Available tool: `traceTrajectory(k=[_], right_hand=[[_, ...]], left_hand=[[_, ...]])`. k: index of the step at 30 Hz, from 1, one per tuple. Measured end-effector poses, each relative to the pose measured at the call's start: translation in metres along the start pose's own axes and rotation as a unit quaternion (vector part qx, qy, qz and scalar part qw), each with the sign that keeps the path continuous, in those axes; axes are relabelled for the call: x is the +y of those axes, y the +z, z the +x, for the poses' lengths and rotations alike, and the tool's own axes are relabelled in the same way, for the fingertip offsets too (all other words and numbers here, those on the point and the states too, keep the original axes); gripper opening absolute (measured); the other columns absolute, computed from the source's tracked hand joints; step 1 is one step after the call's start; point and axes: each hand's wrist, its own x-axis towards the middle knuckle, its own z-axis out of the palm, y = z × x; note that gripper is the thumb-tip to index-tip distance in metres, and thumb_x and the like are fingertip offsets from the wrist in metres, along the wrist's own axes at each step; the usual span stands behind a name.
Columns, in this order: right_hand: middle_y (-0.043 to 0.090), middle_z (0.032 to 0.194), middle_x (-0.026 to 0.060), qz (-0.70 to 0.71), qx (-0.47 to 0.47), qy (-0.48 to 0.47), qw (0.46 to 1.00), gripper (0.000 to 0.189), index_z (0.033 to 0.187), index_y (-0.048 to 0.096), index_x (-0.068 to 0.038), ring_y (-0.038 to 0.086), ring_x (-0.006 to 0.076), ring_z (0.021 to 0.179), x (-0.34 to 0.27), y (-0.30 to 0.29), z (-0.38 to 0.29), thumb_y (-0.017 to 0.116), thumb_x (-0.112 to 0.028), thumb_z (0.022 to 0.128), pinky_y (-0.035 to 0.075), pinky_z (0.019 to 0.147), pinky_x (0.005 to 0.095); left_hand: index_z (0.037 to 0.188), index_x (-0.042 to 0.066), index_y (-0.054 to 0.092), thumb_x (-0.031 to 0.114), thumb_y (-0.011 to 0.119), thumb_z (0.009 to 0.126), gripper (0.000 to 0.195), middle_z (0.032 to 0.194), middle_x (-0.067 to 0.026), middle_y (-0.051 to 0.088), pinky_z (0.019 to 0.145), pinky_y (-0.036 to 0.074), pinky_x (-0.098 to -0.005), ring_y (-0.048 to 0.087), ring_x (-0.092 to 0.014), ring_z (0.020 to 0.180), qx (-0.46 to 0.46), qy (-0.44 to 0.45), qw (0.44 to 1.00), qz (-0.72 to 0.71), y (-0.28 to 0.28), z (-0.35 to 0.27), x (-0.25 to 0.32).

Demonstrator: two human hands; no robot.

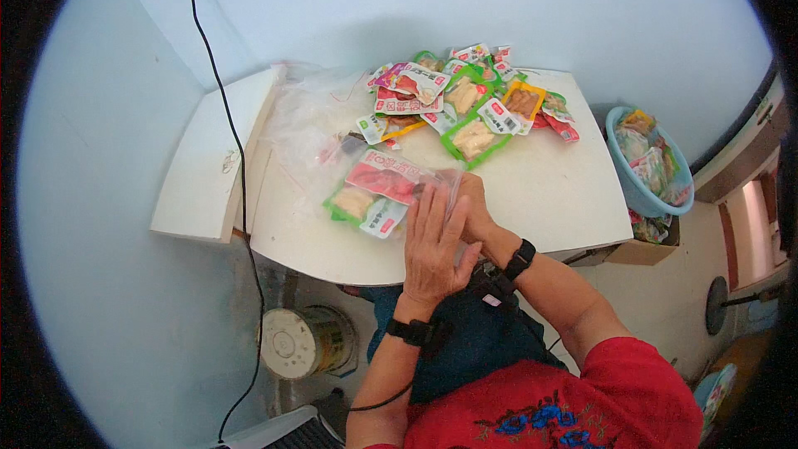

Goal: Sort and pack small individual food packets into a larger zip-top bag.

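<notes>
A clear plastic bag (414, 165) lies at the front of the white table, its near right end between my hands. Inside are a red-and-white food packet (389, 176) and a green-edged packet (355, 201) with pale food showing. My left hand (433, 252) rests over the bag's end, fingers stretched out and thumb apart. My right hand (477, 202) is at the bag's right edge, behind the left one; its fingers are hidden by the bag and the left hand. Beyond them sits a pile of sealed food packets (464, 96), green, yellow, purple and red.
Loose clear plastic bags (305, 106) spread over the left of the white table (561, 199). A black cable (242, 199) hangs down before the table's left side. To the right, a blue basin (676, 199) of packets stands on a cardboard box (642, 252). A round drum (290, 343) stands below.
</notes>
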Motion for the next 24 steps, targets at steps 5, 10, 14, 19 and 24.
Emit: traceTrajectory(k=[5, 10, 14, 19, 24], right_hand=[[0.064, 0.085, 0.0063, -0.076, 0.056, 0.066, 0.993, 0.017, 0.098, 0.061, 0.000, 0.061, 0.0110, 0.066, -0.027, -0.017, -0.013, 0.065, -0.001, 0.082, 0.052, 0.058, 0.0249], [0.062, 0.092, 0.0125, -0.374, 0.130, -0.078, 0.915, 0.041, 0.113, 0.057, 0.000, 0.062, 0.0214, 0.079, -0.048, -0.039, -0.015, 0.072, -0.008, 0.075, 0.051, 0.067, 0.0326], [0.059, 0.111, 0.0177, -0.502, 0.056, -0.153, 0.849, 0.047, 0.118, 0.058, -0.006, 0.056, 0.0348, 0.105, -0.031, -0.053, -0.001, 0.072, -0.010, 0.073, 0.046, 0.088, 0.0420], [0.064, 0.099, 0.0159, -0.543, 0.025, -0.127, 0.830, 0.029, 0.105, 0.066, -0.008, 0.059, 0.0358, 0.096, -0.026, -0.051, 0.010, 0.064, -0.007, 0.075, 0.048, 0.082, 0.0446], [0.063, 0.092, 0.0151, -0.553, -0.007, -0.131, 0.823, 0.023, 0.094, 0.067, -0.008, 0.059, 0.0357, 0.093, -0.027, -0.054, 0.016, 0.062, -0.003, 0.073, 0.048, 0.078, 0.0463]], left_hand=[[0.136, 0.002, 0.046, 0.022, 0.068, 0.080, 0.063, 0.146, -0.0260, 0.034, 0.110, 0.022, -0.0571, 0.032, -0.046, 0.135, -0.022, 0.007, 0.999, 0.040, -0.008, -0.018, 0.010], [0.134, 0.000, 0.045, 0.015, 0.067, 0.079, 0.061, 0.145, -0.0268, 0.034, 0.109, 0.028, -0.0539, 0.033, -0.046, 0.134, -0.038, -0.011, 0.993, 0.108, -0.020, -0.040, 0.022], [0.132, -0.002, 0.046, 0.008, 0.065, 0.079, 0.057, 0.144, -0.0272, 0.035, 0.108, 0.033, -0.0491, 0.036, -0.045, 0.131, -0.058, -0.037, 0.985, 0.161, -0.025, -0.043, 0.024], [0.131, 0.001, 0.048, 0.007, 0.064, 0.080, 0.053, 0.144, -0.0253, 0.037, 0.105, 0.036, -0.0472, 0.041, -0.043, 0.128, -0.055, -0.048, 0.976, 0.207, -0.020, -0.041, 0.015], [0.126, 0.005, 0.055, 0.006, 0.063, 0.082, 0.044, 0.140, -0.0214, 0.042, 0.102, 0.040, -0.0454, 0.046, -0.040, 0.123, -0.056, -0.038, 0.974, 0.217, -0.018, -0.037, 0.004]])
